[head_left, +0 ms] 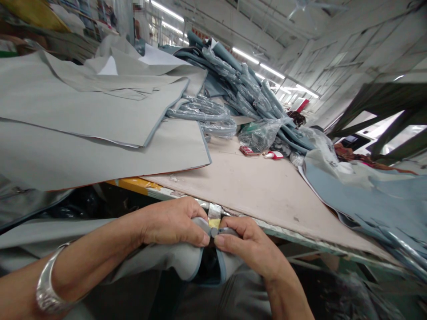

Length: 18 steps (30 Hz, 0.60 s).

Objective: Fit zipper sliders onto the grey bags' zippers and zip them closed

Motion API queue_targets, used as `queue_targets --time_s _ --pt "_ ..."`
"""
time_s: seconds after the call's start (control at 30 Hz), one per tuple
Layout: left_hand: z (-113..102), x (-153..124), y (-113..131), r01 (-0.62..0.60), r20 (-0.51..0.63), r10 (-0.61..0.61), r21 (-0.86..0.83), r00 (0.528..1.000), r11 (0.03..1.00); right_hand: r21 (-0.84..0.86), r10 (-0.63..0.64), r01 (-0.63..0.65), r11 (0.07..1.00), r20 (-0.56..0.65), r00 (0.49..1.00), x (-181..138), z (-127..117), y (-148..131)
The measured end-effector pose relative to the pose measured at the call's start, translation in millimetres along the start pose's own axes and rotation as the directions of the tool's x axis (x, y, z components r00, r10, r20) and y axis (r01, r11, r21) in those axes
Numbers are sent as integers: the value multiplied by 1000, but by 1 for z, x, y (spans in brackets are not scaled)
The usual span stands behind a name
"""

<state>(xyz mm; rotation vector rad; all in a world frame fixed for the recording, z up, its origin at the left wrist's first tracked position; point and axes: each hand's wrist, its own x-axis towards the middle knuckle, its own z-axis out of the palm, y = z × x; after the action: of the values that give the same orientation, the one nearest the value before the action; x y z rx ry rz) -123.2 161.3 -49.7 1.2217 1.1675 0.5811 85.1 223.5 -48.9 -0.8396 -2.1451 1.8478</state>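
Head camera looks forward, down across a table (253, 186), seemingly tilted.

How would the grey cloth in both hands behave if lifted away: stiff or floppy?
Likely floppy: the grey cloth sags in soft folds beneath the left hand. The blue edging may stiffen its border slightly, since it holds a fairly smooth line.

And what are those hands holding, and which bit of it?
Grey fabric. The left hand and the right hand pinch it at the top, near its blue edging.
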Motion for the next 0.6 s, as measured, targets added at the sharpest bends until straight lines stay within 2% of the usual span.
queue_targets --time_s 0.33,0.47,0.6 --pt "0 -1 0 -23 6 22 79 1000 997 39 -3 2 999 25 1000 0 -1 0" --pt "0 -1 -2 -25 33 23 52 999 998 63 16 -17 998 16 1000 1 1 -1" --pt "1 0 -2 -4 13 4 3 1000 1000 27 19 -19 999 3 1000 0 0 0"
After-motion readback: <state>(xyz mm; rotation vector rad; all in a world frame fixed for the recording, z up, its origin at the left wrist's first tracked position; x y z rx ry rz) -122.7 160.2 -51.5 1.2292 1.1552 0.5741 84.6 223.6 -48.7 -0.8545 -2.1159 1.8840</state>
